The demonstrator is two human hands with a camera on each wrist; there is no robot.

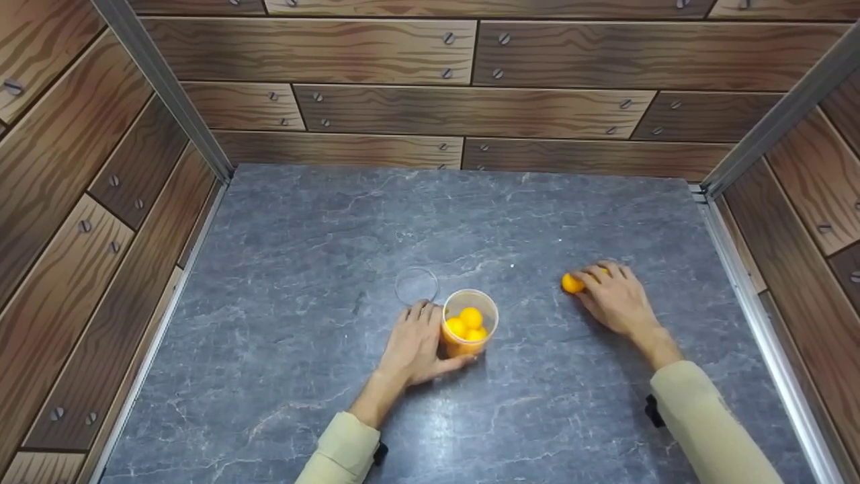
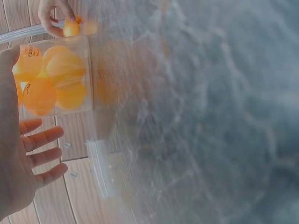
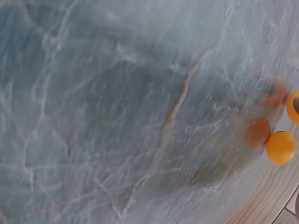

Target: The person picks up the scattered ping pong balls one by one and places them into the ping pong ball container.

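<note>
A clear plastic tub (image 1: 494, 312) stands upright on the table with several orange table tennis balls (image 2: 65, 69) inside. My left hand (image 1: 413, 346) rests against the tub's left side, thumb along its front. The fingers (image 2: 44, 140) look straight and spread in the left wrist view. To the right, my right hand (image 1: 615, 299) reaches down over two loose orange balls, its fingertips curled onto one ball (image 3: 292, 114). The other ball (image 1: 572, 283) sits on the table right beside it, partly under the fingers in the head view.
A clear round lid (image 1: 396, 288) lies on the table behind the left hand. Wood-patterned walls (image 1: 376, 107) enclose the marbled grey tabletop (image 1: 302, 235) at the back and both sides, with metal rails (image 1: 759, 316) along the side edges.
</note>
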